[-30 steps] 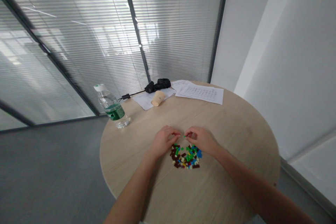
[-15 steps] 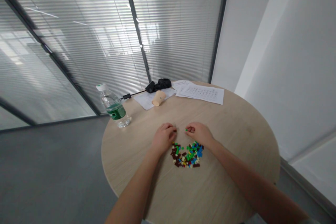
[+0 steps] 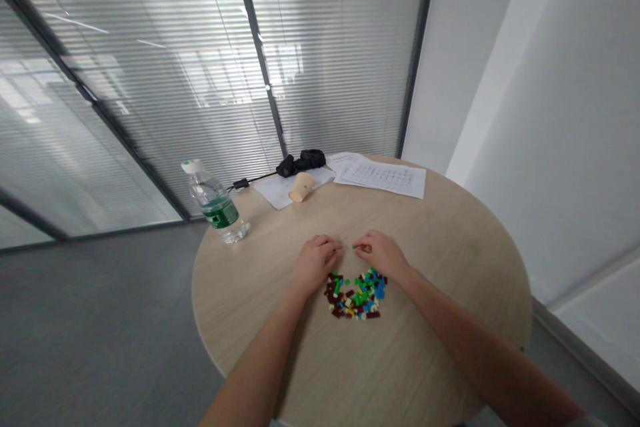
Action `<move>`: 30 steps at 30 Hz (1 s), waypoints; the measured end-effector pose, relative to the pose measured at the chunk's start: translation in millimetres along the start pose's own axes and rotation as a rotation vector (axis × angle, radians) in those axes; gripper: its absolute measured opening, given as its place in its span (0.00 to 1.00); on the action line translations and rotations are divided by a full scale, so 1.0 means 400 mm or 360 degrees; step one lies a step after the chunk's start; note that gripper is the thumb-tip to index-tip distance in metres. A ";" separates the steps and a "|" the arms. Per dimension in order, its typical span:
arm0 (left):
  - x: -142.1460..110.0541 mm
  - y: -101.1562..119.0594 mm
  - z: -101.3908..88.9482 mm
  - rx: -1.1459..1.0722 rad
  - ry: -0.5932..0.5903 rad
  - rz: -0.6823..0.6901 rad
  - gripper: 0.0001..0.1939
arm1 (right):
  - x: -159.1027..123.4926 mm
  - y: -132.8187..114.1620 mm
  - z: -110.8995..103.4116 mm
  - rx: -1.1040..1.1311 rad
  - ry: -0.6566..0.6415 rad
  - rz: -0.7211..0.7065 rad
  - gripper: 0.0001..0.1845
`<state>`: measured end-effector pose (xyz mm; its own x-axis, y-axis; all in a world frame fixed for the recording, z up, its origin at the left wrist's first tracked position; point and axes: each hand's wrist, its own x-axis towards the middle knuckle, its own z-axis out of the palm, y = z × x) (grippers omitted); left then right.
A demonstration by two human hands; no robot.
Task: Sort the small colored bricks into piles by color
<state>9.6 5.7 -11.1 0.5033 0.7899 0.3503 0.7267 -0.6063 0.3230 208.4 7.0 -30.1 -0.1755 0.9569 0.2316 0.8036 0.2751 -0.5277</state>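
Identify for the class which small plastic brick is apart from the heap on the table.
The small green plastic brick, pinched at the fingertips of the right hand; the other multicoloured plastic bricks lie heaped below it on the pale wooden table.

Subject's own body: a bare left hand (image 3: pixel 315 263) and bare right hand (image 3: pixel 380 255), fingers slim, nails too small to make out. Long bare left forearm (image 3: pixel 255 353) and right forearm (image 3: pixel 490 353), smooth, narrowing toward the wrists — both cut off by the lower frame edge. Just past the right forearm, a pale grey strip of cloth (image 3: pixel 585 423) at the very bottom — probably a sleeve, too cropped to tell.
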 end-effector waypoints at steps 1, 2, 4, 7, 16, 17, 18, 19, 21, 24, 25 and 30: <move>0.000 0.009 -0.003 -0.0048 -0.0016 0.0005 0.10 | -0.001 -0.001 -0.001 0.0026 0.0013 -0.0015 0.08; 0.001 0.017 -0.006 -0.0098 -0.0033 0.0007 0.09 | -0.002 -0.002 -0.003 0.0064 0.0027 -0.0044 0.07; 0.002 0.032 -0.009 -0.0200 -0.0048 -0.0010 0.10 | -0.008 -0.008 -0.009 0.0160 0.0055 -0.0155 0.05; 0.004 0.044 -0.006 -0.0340 -0.0030 -0.0067 0.12 | -0.021 -0.024 -0.021 0.0349 0.0105 -0.0314 0.04; -0.001 0.042 -0.005 -0.0542 0.0175 -0.0216 0.06 | -0.035 -0.045 -0.023 0.0788 0.0027 0.0018 0.07; -0.002 0.044 -0.007 -0.0556 0.0175 -0.0185 0.06 | -0.034 -0.042 -0.017 0.0856 -0.0007 0.0035 0.08; -0.003 0.047 -0.009 -0.0566 0.0177 -0.0162 0.05 | -0.034 -0.039 -0.012 0.0917 -0.0035 0.0042 0.08; -0.003 0.050 -0.011 -0.0570 0.0179 -0.0146 0.05 | -0.033 -0.037 -0.007 0.0966 -0.0058 0.0048 0.09; -0.003 0.051 -0.013 -0.0561 0.0177 -0.0134 0.04 | -0.033 -0.034 -0.005 0.1030 -0.0107 0.0061 0.10; -0.002 0.033 -0.024 -0.0463 0.0154 -0.0175 0.05 | -0.035 -0.034 -0.021 0.1025 -0.0136 0.0056 0.11; -0.003 0.022 -0.032 -0.0391 0.0143 -0.0209 0.05 | -0.037 -0.034 -0.031 0.0974 -0.0116 0.0053 0.12; -0.019 -0.052 -0.081 0.0054 0.0076 -0.0490 0.06 | -0.047 -0.010 -0.079 0.0356 -0.0076 -0.0020 0.10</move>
<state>-24.5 9.3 8.2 0.2350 0.9303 0.2818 0.8571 -0.3351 0.3914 226.4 -15.2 -6.3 -0.2155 0.9552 0.2030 0.6559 0.2956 -0.6946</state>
